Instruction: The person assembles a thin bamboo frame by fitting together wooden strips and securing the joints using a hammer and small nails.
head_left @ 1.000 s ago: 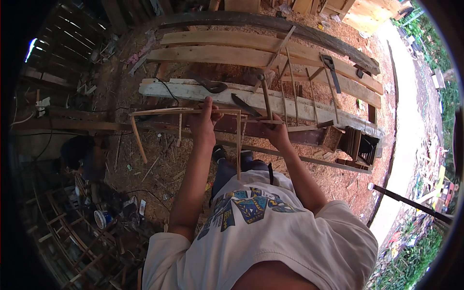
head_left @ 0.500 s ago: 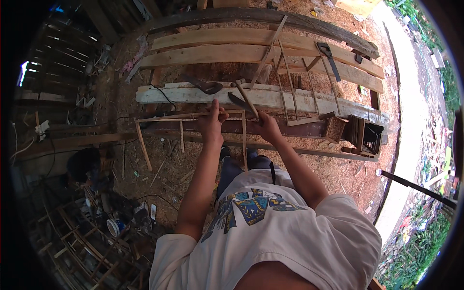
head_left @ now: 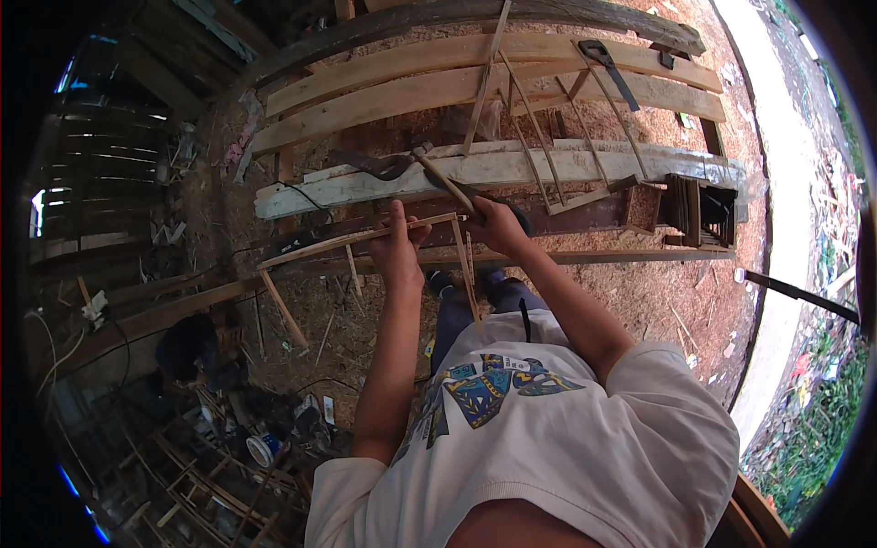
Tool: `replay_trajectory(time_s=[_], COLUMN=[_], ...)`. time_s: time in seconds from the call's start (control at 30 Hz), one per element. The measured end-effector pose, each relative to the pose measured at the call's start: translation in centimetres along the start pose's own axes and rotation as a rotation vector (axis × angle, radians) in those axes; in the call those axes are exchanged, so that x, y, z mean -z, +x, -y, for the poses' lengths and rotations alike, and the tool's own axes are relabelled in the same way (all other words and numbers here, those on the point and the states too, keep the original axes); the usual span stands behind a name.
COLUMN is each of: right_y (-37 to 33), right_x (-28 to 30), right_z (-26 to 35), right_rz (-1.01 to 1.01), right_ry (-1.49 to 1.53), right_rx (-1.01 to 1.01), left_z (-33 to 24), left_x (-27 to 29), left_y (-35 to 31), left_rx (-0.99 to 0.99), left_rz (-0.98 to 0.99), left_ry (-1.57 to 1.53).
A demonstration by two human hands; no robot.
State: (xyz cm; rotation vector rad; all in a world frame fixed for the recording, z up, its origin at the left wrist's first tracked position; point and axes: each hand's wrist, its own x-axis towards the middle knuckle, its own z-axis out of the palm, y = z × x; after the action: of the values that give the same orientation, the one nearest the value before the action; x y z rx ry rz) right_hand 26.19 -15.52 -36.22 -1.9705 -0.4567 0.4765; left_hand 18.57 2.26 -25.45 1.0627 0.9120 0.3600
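Observation:
My left hand (head_left: pixel 399 248) is closed around the long top stick of a light wooden frame (head_left: pixel 320 245), with its thumb pointing up. Thin legs hang from that stick, one of them at its right end beside my right hand (head_left: pixel 498 226). The fingers of the right hand are wrapped round the wooden handle of a hammer (head_left: pixel 448 181). Its head points away from me and to the left, over a whitish plank (head_left: pixel 347 187). A dark curved tool (head_left: pixel 373 164) lies on that plank near the hammer head. Part of a dark flat thing shows behind my right hand, its kind unclear.
A second stick frame (head_left: pixel 553 155) leans across the bench planks on the right. Beyond it a handsaw (head_left: pixel 612 75) lies on a pale board (head_left: pixel 402 68). A dark wooden box (head_left: pixel 699 212) stands at the bench's right end. Wood shavings cover the floor; a person crouches at lower left.
The hammer has swung to a lower, more leftward slant, and my right hand is nearer the frame's right end. The frame tilts more. The whole view has shifted slightly.

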Motion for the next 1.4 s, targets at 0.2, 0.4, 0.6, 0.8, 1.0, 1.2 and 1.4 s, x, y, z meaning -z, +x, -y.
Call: replay_trajectory(time_s=[0.2, 0.4, 0.6, 0.8, 1.0, 1.2, 1.4], right_y=[-0.2, -0.7, -1.1, -1.6, -2.1, -2.4, -3.0], right_x=[-0.7, -0.4, -0.1, 1.7, 2.7, 2.6, 0.2], right_z=[-0.4, -0.4, -0.7, 2.3, 5.9, 7.3, 6.9], right_rz=[-0.051, -0.014, -0.053, -0.137, 0.043, 0.130, -0.017], right_ry=[0.027, 0.014, 0.041, -0.067, 0.411, 0.395, 0.595], right_rx=[0.100, 0.066, 0.091, 0.242, 0.209, 0.151, 0.179], left_z=[0.5, 1.4, 2.0, 1.8, 1.1, 0.6, -0.5], left_x=[0.8, 0.7, 1.0, 1.1, 0.7, 1.8, 1.5], left_y=[-0.8, -1.2, -1.2, -1.4, -1.7, -0.5, 0.8], left_rx=[0.040, 0.023, 0.016, 0.004, 0.019, 0.068, 0.111], left_rz=[-0.003, -0.036, -0.031, -0.014, 0.006, -0.008, 0.065], left_ry=[0.073, 0.063, 0.068, 0.072, 0.137, 0.306, 0.275])
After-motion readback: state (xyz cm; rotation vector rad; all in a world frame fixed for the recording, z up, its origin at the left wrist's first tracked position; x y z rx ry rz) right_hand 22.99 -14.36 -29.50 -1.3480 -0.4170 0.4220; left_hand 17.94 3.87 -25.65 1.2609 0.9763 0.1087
